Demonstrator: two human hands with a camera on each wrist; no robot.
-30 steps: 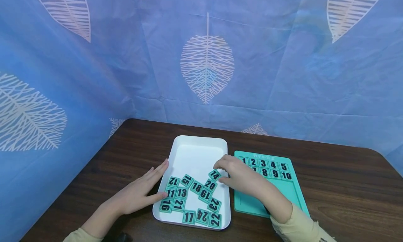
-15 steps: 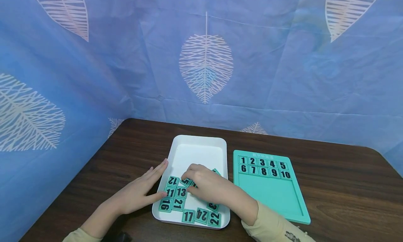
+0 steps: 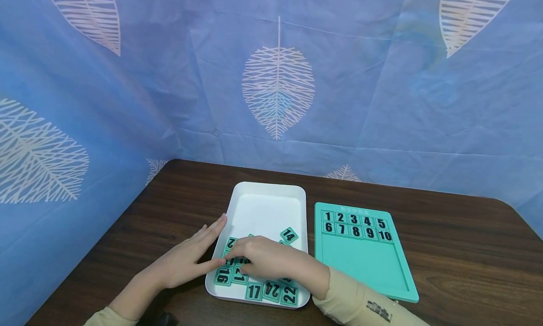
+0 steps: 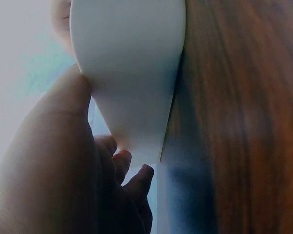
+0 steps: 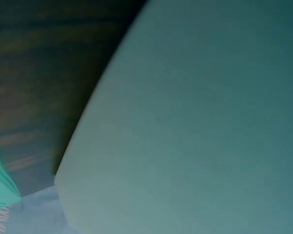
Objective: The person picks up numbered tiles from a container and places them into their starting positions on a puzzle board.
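Tray point(image 3: 267, 213) held tiles point(image 3: 289, 235) including 14, 17, 22; board point(image 3: 360, 264) read 1–10; left hand point(image 3: 186, 260) lay thumb apart, right hand point(image 3: 269, 257) bent, grip indeterminable.

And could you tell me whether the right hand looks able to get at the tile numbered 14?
Probably yes: the 14 tile lies fully exposed in the white tray, near the right hand, with nothing visibly covering it.

Creased blue fabric point(image 3: 365, 76), printed with pale skeletal leaves point(image 3: 278, 90), hangs behind and to the left of a dark wood-grain table point(image 3: 462, 250) with rounded far corners; horizontal folds cross the fabric
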